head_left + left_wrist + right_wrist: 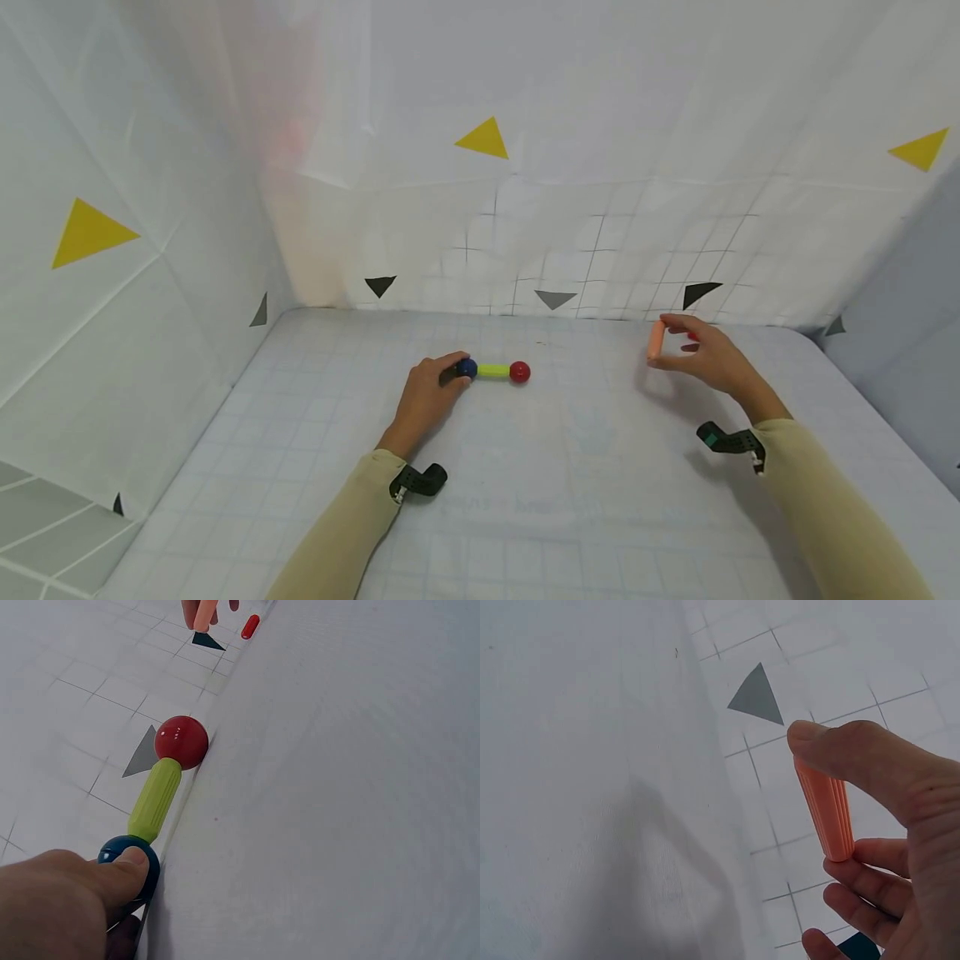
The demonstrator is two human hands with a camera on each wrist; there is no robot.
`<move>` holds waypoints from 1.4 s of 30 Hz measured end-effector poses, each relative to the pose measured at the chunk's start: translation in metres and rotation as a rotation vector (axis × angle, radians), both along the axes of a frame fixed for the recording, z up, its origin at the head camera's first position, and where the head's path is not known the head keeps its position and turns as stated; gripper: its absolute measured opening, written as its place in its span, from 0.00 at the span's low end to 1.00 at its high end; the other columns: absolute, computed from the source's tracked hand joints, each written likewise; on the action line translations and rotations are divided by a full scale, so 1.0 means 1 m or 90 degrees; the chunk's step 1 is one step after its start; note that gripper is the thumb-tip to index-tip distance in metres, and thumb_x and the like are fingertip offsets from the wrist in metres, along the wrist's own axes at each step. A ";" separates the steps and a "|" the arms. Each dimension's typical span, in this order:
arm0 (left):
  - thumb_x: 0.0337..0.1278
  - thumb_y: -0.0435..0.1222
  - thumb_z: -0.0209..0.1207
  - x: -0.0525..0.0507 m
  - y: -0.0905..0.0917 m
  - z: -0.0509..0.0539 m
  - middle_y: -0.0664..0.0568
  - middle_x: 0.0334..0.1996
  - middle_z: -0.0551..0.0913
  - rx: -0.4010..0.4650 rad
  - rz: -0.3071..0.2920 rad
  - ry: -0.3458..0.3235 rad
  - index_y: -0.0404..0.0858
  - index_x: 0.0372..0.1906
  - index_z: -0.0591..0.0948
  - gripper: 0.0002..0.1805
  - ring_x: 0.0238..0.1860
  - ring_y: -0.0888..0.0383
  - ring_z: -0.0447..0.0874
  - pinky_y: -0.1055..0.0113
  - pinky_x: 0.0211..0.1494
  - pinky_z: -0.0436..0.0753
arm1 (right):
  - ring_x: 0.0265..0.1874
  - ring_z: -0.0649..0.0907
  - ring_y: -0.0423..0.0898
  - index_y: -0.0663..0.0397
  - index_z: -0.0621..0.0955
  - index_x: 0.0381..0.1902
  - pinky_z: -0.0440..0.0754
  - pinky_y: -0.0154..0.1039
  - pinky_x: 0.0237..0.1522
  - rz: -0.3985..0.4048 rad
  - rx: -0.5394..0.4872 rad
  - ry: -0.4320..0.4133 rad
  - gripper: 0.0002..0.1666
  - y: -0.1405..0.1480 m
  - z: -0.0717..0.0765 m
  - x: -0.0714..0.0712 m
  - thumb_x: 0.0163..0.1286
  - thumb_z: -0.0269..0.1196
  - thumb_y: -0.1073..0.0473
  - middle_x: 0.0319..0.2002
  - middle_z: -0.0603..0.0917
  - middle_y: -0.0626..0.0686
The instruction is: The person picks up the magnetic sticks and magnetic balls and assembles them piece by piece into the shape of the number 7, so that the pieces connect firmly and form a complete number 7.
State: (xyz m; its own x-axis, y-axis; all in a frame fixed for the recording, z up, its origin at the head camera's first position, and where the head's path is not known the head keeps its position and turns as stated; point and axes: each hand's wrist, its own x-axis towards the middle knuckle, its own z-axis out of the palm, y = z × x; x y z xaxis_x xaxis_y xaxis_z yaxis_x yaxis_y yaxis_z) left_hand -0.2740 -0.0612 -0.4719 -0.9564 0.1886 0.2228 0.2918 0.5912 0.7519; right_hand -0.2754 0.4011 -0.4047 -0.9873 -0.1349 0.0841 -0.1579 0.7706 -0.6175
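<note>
My left hand (426, 395) pinches a blue ball (467, 368) between thumb and fingers. That ball is joined to a ribbed yellow-green rod (492, 371), whose other end meets a red ball (520, 372). In the left wrist view, the thumb presses on the near side of the blue ball (150, 859). Over to the right, my right hand (714, 360) holds a ribbed orange rod (656, 340) by its two ends, thumb on one and a finger on the other. The right wrist view shows the orange rod (826, 810) clear of the surface, its shadow lying below.
A small red rod (250, 627) lies beyond the right hand, mostly hidden by it in the head view. White sheeting with yellow triangles (486, 140) and dark triangles (380, 286) rises behind and beside the white table (570, 500). Both wrists wear black camera mounts (420, 481).
</note>
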 end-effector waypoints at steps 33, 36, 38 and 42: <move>0.69 0.40 0.68 -0.001 0.001 -0.001 0.47 0.61 0.82 -0.002 0.003 -0.015 0.51 0.68 0.83 0.24 0.63 0.48 0.77 0.51 0.67 0.74 | 0.65 0.68 0.61 0.63 0.66 0.75 0.71 0.64 0.63 0.033 -0.056 0.064 0.52 -0.029 0.007 0.016 0.62 0.80 0.51 0.68 0.70 0.63; 0.69 0.40 0.68 -0.001 0.001 -0.001 0.47 0.61 0.82 -0.006 0.006 -0.017 0.51 0.68 0.82 0.24 0.62 0.48 0.76 0.51 0.67 0.74 | 0.65 0.69 0.58 0.61 0.66 0.75 0.72 0.62 0.63 0.027 -0.064 0.066 0.52 -0.032 0.007 0.017 0.61 0.80 0.51 0.67 0.70 0.61; 0.69 0.40 0.68 -0.001 0.002 -0.001 0.48 0.61 0.82 -0.009 0.007 -0.018 0.51 0.68 0.82 0.24 0.62 0.49 0.76 0.51 0.67 0.74 | 0.65 0.69 0.58 0.61 0.66 0.75 0.72 0.63 0.63 0.024 -0.065 0.066 0.53 -0.035 0.008 0.019 0.60 0.80 0.52 0.67 0.70 0.61; 0.69 0.40 0.68 0.001 0.002 0.000 0.47 0.61 0.82 -0.008 0.010 -0.020 0.51 0.68 0.82 0.24 0.63 0.48 0.76 0.50 0.67 0.74 | 0.66 0.68 0.63 0.63 0.65 0.76 0.71 0.66 0.64 0.026 -0.063 0.059 0.54 -0.039 0.009 0.023 0.61 0.80 0.52 0.68 0.69 0.64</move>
State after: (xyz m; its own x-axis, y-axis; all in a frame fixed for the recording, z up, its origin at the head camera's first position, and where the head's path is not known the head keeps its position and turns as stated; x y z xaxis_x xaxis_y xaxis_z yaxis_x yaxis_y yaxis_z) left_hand -0.2734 -0.0590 -0.4724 -0.9657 0.1762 0.1907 0.2591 0.6047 0.7532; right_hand -0.2526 0.3622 -0.3954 -0.9685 -0.1610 0.1901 -0.2479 0.6989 -0.6709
